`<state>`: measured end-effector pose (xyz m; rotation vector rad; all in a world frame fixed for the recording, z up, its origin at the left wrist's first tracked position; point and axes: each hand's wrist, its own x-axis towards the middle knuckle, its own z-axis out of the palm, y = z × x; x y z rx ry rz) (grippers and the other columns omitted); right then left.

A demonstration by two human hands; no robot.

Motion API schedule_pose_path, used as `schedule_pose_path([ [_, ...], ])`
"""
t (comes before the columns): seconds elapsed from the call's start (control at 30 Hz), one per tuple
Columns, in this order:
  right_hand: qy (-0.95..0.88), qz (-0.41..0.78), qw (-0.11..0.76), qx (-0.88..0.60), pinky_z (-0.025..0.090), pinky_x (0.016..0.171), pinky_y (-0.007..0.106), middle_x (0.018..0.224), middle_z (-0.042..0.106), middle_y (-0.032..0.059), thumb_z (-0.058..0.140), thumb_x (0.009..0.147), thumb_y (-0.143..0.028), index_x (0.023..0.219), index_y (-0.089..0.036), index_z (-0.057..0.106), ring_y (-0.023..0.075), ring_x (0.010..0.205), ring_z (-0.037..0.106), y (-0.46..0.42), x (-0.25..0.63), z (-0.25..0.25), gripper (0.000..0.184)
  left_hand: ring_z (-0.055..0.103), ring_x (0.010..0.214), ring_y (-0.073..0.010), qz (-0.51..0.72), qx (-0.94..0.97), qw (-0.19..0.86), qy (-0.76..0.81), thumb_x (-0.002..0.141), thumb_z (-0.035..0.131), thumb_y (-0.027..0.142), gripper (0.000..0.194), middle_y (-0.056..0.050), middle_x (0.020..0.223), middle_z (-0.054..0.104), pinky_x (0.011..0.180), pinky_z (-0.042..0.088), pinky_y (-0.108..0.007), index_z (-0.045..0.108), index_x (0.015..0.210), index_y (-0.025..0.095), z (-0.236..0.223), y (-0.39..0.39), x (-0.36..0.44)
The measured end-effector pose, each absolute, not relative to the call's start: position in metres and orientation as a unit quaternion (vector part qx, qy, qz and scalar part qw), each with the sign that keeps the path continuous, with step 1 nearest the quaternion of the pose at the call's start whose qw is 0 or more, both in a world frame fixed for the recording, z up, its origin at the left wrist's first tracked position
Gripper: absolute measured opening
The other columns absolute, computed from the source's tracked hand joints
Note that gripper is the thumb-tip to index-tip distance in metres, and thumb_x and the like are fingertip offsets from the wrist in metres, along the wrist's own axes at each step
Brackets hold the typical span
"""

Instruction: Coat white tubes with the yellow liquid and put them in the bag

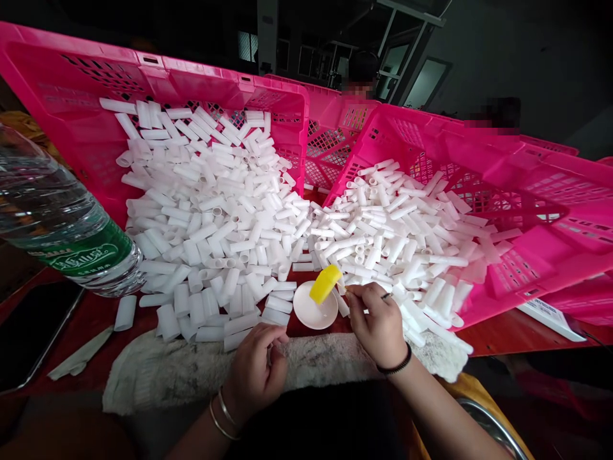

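Observation:
My left hand [256, 370] rests on a grey-white towel [191, 370] at the table's near edge, fingers curled around a small white tube that barely shows. My right hand [378, 322] is closed in a pinch on a thin stick. A yellow sponge [325, 283] sits at the stick's tip, over a small white dish [313, 310]. Two heaps of short white plastic tubes spill toward me, the left heap [211, 217] from one tipped pink crate and the right heap [402, 243] from another.
The left pink crate [71, 83] and the right pink crate [527, 191] lean on their sides on the red table. A clear water bottle with a green label [62, 230] lies at left, beside a dark phone [33, 332]. More pink crates stand behind.

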<state>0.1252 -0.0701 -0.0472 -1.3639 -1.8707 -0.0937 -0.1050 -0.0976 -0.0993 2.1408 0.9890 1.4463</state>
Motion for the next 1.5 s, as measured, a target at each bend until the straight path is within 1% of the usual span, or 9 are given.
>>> schedule_pose_path([
  [0.07,-0.706,0.033,0.406,-0.580,0.046,0.063,0.030,0.075,0.059,0.0059,0.049,0.086,-0.024,0.089,-0.015,0.064,0.0163,0.068,0.057,-0.069,0.124,-0.044,0.018,0.055,0.075,-0.0156,0.512,0.762,0.184,0.351,0.073,0.043,-0.001,0.043,-0.004,0.084,0.057,0.067,0.051,-0.030,0.046,0.113,0.016,-0.099,-0.098,-0.105],
  [0.17,-0.595,0.234,0.424,-0.641,0.044,0.055,0.027,0.070,0.062,0.0043,0.055,0.081,-0.036,0.083,-0.015,0.064,0.0147,0.060,0.055,-0.065,0.121,-0.041,0.023,0.055,0.074,-0.0156,0.512,0.763,0.182,0.351,0.073,0.044,-0.001,0.044,-0.004,0.083,0.057,0.065,0.051,-0.029,0.047,0.113,0.016,-0.100,-0.097,-0.105],
  [0.27,-0.473,0.406,0.433,-0.651,0.035,0.043,0.023,0.055,0.056,-0.0007,0.064,0.069,-0.045,0.077,-0.014,0.063,0.0100,0.045,0.045,-0.060,0.119,-0.039,0.032,0.056,0.075,-0.0162,0.510,0.764,0.177,0.353,0.072,0.044,0.000,0.044,-0.004,0.083,0.058,0.065,0.051,-0.029,0.047,0.113,0.017,-0.100,-0.097,-0.105],
  [0.47,-0.402,0.502,0.451,-0.618,0.027,0.039,0.021,0.046,0.050,-0.0050,0.068,0.060,-0.039,0.072,-0.013,0.062,0.0066,0.038,0.038,-0.051,0.114,-0.042,0.030,0.057,0.073,-0.0163,0.499,0.772,0.170,0.356,0.072,0.043,0.001,0.045,-0.004,0.082,0.059,0.064,0.052,-0.030,0.047,0.114,0.019,-0.099,-0.098,-0.106],
  [0.7,-0.409,0.477,0.452,-0.633,0.028,0.040,0.021,0.050,0.052,-0.0033,0.067,0.060,-0.038,0.072,-0.013,0.063,0.0070,0.041,0.039,-0.050,0.102,-0.053,0.028,0.057,0.076,-0.0168,0.494,0.777,0.166,0.353,0.074,0.043,0.000,0.046,-0.005,0.083,0.058,0.067,0.053,-0.030,0.045,0.116,0.018,-0.098,-0.097,-0.106],
  [0.93,-0.536,0.338,0.375,-0.677,0.044,0.057,0.028,0.071,0.067,0.0057,0.056,0.076,-0.036,0.078,-0.016,0.067,0.0173,0.062,0.058,-0.096,0.101,-0.071,0.023,0.056,0.090,-0.0210,0.474,0.780,0.093,0.398,0.078,0.048,0.008,0.041,-0.009,0.094,0.059,0.081,0.049,-0.037,0.043,0.118,0.016,-0.095,-0.096,-0.101],
  [1.07,-0.578,0.282,0.324,-0.694,0.046,0.064,0.030,0.074,0.068,0.0045,0.053,0.079,-0.028,0.075,-0.018,0.066,0.0184,0.068,0.062,-0.113,0.102,-0.071,0.018,0.049,0.113,-0.0326,0.342,0.818,0.001,0.463,0.077,0.062,0.030,0.066,-0.018,0.123,0.054,0.096,0.035,-0.051,0.033,0.134,0.012,-0.083,-0.086,-0.090],
  [1.17,-0.592,0.261,0.308,-0.698,0.046,0.062,0.028,0.071,0.068,0.0038,0.053,0.079,-0.025,0.071,-0.017,0.064,0.0176,0.066,0.062,-0.117,0.102,-0.072,0.016,0.040,0.124,-0.0364,0.239,0.845,0.011,0.477,0.072,0.067,0.046,0.088,-0.018,0.138,0.044,0.103,0.024,-0.054,0.024,0.142,0.014,-0.071,-0.071,-0.080],
  [1.5,-0.638,0.194,0.286,-0.688,0.046,0.064,0.028,0.076,0.068,0.0039,0.049,0.082,-0.015,0.077,-0.018,0.064,0.0193,0.073,0.064,-0.120,0.102,-0.078,0.016,0.042,0.122,-0.0356,0.130,0.870,0.103,0.465,0.056,0.075,0.053,0.113,-0.015,0.124,0.055,0.107,0.015,-0.056,0.017,0.145,0.016,-0.053,-0.032,-0.070],
])
